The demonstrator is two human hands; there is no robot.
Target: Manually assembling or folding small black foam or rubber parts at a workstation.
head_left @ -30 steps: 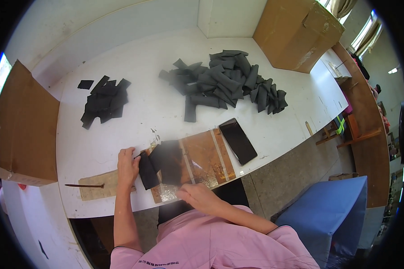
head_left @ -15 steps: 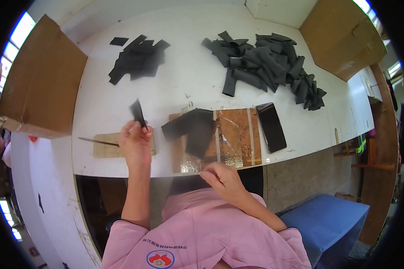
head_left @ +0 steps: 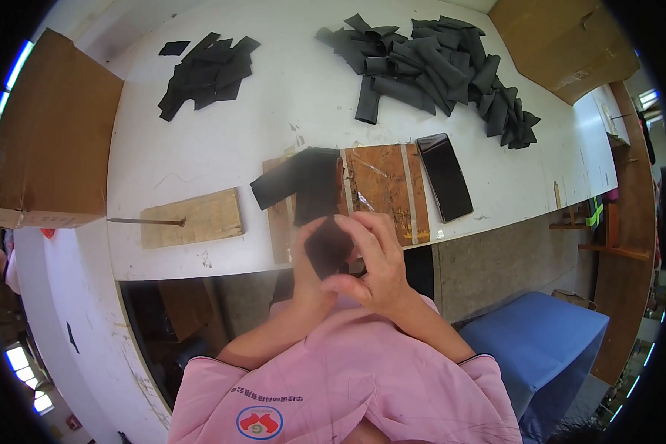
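My left hand (head_left: 310,275) and my right hand (head_left: 378,260) come together at the table's front edge. Between them they grip a black fabric piece (head_left: 328,247), held up and spread into a wide, angular shape. Part of the left fingers is hidden behind it. Just beyond the hands, more black fabric pieces (head_left: 317,174) lie across a brown board (head_left: 383,181) wrapped with clear tape. To the left rests a small wooden block (head_left: 218,214) with a long metal spike (head_left: 146,221) that points left.
A black phone (head_left: 445,177) lies right of the board. Far left is a pile of flat black pieces (head_left: 213,72); far right, a larger heap of rolled black pieces (head_left: 436,65). Cardboard boxes (head_left: 55,133) (head_left: 570,48) flank the white table (head_left: 288,89). A blue-covered seat (head_left: 536,348) stands lower right.
My left hand has moved right and toward me with the black fabric piece, away from the wooden block. My right hand has risen and taken hold of the piece too. The view has shifted.
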